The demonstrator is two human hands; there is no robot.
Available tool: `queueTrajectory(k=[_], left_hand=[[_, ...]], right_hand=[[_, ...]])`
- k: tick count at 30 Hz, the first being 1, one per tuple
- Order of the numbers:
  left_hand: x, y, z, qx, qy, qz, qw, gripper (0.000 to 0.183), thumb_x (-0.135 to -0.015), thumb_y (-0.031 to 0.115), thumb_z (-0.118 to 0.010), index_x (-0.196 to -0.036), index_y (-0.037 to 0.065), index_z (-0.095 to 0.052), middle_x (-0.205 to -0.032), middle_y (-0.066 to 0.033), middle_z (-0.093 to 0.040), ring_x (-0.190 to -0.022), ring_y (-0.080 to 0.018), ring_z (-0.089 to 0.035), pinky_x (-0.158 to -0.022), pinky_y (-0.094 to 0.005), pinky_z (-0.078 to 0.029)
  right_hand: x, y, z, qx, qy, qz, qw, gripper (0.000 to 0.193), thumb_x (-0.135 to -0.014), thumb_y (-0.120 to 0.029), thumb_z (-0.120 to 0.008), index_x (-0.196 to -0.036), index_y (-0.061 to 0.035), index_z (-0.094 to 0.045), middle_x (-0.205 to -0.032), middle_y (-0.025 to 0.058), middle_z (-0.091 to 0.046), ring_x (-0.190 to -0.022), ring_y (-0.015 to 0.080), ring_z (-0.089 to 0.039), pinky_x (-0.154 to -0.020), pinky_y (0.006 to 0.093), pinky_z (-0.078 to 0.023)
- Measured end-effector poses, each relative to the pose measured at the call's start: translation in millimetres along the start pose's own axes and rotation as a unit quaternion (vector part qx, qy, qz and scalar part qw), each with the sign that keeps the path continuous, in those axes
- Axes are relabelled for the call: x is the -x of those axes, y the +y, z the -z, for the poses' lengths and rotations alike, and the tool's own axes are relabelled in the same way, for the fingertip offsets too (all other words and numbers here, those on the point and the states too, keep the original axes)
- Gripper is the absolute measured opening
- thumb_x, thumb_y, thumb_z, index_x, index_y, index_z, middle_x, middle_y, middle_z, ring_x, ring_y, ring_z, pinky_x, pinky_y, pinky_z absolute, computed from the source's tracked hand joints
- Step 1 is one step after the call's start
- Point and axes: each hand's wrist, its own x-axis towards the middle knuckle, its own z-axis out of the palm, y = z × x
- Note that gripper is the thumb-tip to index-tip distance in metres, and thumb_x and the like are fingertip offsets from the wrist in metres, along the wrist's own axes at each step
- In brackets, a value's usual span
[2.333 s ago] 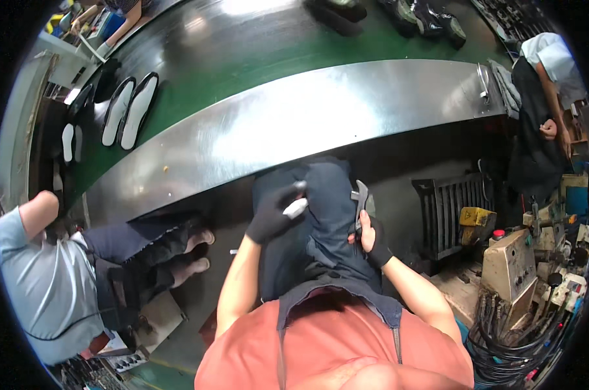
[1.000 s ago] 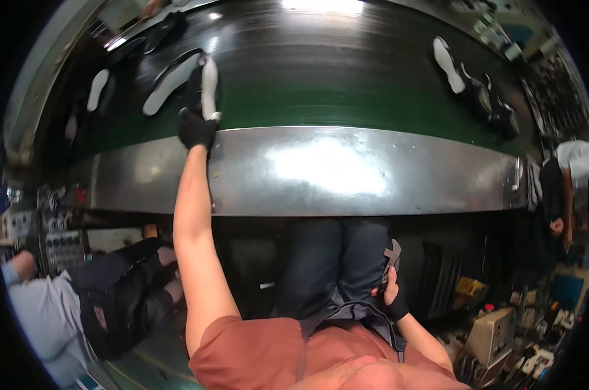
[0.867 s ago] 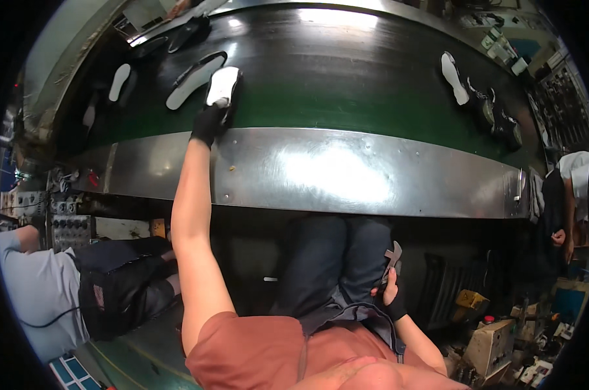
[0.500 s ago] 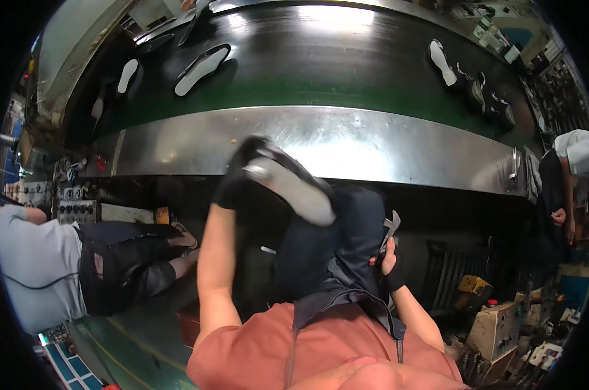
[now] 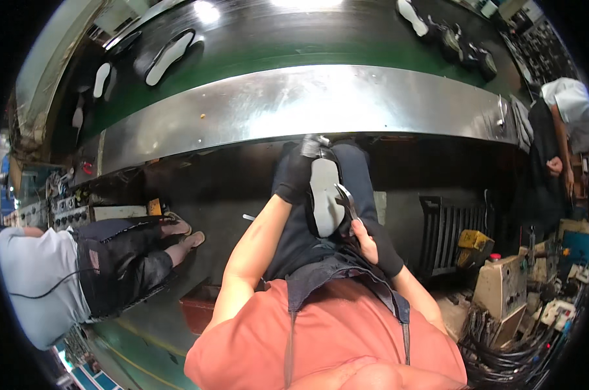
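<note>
A shoe [image 5: 326, 188] rests across my lap with its pale grey sole facing up and its dark upper mostly hidden underneath. My left hand [image 5: 301, 168], in a black glove with grey fingertips, grips the far end of it. Over the near part of the sole, a metal hand tool [image 5: 346, 199] with a curved, hooked head touches or almost touches the surface; I cannot tell which. Its handle is in my right hand [image 5: 367, 243], which wears a black glove with bare fingers and is closed around it.
Beyond my knees runs a metal ledge [image 5: 268, 110] along a dark green conveyor belt [image 5: 255, 62]. Several shoes lie on the belt, including one pale-soled shoe [image 5: 171, 57]. People stand at left and right. A reddish box [image 5: 198, 307] and a yellow block [image 5: 474, 246] flank me.
My left hand has brought the shoe right and down from near the ledge onto my lap. My right hand has moved left with the tool, over the sole. The view has shifted.
</note>
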Motion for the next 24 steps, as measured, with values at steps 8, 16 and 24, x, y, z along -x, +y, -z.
queueTrajectory(k=[8,16,24], left_hand=[[19.2,-0.3,-9.8,-0.037,0.031,-0.084,0.995,0.063,-0.093,0.062,-0.034,-0.104,0.006,-0.06,-0.098,-0.0047,-0.06,-0.087,-0.0155,-0.059,-0.081,-0.0321,-0.05],[53.5,41.8,-32.8,-0.081,0.052,-0.117,0.989,0.057,-0.092,0.059,-0.042,-0.097,0.005,-0.061,-0.098,-0.0049,-0.06,-0.091,-0.0156,-0.056,-0.083,-0.0322,-0.045],[54.2,40.5,-34.8,-0.106,0.036,-0.138,0.984,0.047,-0.097,0.049,-0.039,-0.105,0.005,-0.056,-0.096,-0.0011,-0.054,-0.084,-0.01,-0.053,-0.078,-0.0262,-0.045]], right_hand=[[-19.1,-3.2,-1.2,-0.19,-0.009,-0.088,0.978,0.048,-0.1,-0.041,-0.038,-0.099,-0.0005,-0.065,-0.088,0.002,-0.065,-0.073,0.0087,-0.056,-0.069,0.0256,-0.046],[-38.6,23.3,-1.2,-0.407,-0.252,-0.129,0.868,0.067,-0.095,-0.056,-0.034,-0.088,0.0022,-0.065,-0.075,0.0155,-0.066,-0.073,0.0277,-0.067,-0.068,0.0369,-0.055],[-49.5,3.9,39.7,-0.119,-0.235,-0.128,0.956,0.06,-0.099,-0.051,-0.031,-0.12,0.0013,-0.051,-0.089,0.0227,-0.067,-0.077,0.0293,-0.068,-0.068,0.0327,-0.055]])
